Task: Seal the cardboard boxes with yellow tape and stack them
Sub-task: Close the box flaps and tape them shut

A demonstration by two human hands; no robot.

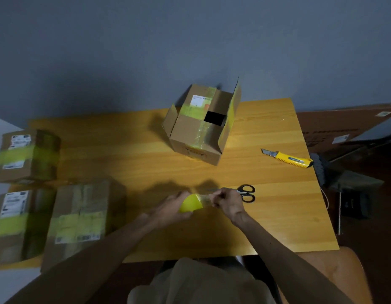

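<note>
Yellow tape roll (190, 204) held just above the near tabletop (277, 216), open box (199, 121) well beyond it
The left hand (170, 207) curled round the roll and the right hand (228, 199) pinched the loose end, the drawn strip running left to right between them; the open box stood straight ahead and slightly right, its unsealed gap running roughly away from the person, so the strip lay crosswise to that seam and would probably need turning; the right hand was nearer the box, with the scissors (247, 193) just behind it
</note>
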